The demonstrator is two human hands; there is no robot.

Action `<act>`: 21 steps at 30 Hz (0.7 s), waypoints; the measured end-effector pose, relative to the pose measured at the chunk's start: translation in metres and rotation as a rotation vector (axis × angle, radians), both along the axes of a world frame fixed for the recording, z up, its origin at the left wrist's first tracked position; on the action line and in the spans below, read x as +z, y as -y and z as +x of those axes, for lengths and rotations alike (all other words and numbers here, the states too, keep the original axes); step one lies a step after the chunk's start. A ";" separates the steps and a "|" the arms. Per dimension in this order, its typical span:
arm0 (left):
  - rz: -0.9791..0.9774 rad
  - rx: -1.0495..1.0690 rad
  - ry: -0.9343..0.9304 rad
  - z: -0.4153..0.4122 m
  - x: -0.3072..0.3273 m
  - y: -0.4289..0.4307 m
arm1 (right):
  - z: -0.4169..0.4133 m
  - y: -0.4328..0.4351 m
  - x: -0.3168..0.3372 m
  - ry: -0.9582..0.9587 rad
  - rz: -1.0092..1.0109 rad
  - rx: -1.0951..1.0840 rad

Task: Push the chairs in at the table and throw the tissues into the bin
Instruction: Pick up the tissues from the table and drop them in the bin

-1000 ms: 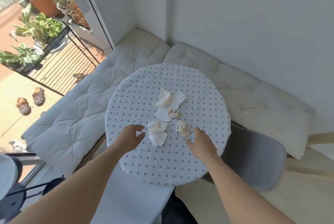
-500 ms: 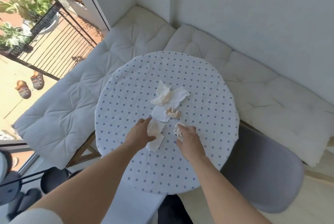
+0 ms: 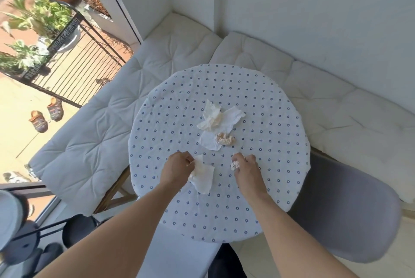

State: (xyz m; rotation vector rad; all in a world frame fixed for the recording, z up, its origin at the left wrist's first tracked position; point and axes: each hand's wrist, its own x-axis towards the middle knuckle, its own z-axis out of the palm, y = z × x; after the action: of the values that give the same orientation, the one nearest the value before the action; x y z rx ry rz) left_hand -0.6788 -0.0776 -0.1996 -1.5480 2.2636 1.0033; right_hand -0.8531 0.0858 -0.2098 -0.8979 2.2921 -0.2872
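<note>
**Two hands on tissues, more left on the table**

Head view: left hand (image 3: 177, 168) pinches a flat tissue (image 3: 203, 175); right hand (image 3: 246, 168) is closed around a crumpled tissue (image 3: 234, 164). Best to ball each fully into the palm before lifting. More tissues (image 3: 219, 118) lie mid-table (image 3: 269, 188), reachable. Grey chair (image 3: 345, 217) stands tucked partly under the edge. No bin in view.
</note>
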 end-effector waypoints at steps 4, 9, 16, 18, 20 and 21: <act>0.029 0.051 -0.116 0.030 0.022 -0.001 | 0.025 -0.014 0.027 -0.033 -0.063 -0.059; 0.053 0.081 -0.265 0.073 0.062 -0.003 | 0.072 -0.043 0.077 -0.113 -0.136 -0.157; 0.036 -0.002 -0.410 0.131 0.131 -0.009 | 0.156 -0.085 0.153 -0.218 -0.223 -0.268; 0.027 -0.025 -0.422 0.144 0.146 -0.011 | 0.176 -0.091 0.169 -0.238 -0.240 -0.274; 0.006 -0.058 -0.425 0.156 0.156 -0.015 | 0.194 -0.096 0.182 -0.257 -0.246 -0.283; -0.005 -0.078 -0.428 0.161 0.160 -0.018 | 0.203 -0.098 0.187 -0.264 -0.251 -0.289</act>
State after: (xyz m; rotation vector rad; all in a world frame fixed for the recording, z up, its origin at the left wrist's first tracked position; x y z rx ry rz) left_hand -0.5176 -0.0594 -0.0392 -1.3323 2.5762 1.4195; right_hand -0.6499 0.1841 -0.0229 -0.7574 2.6775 -0.6261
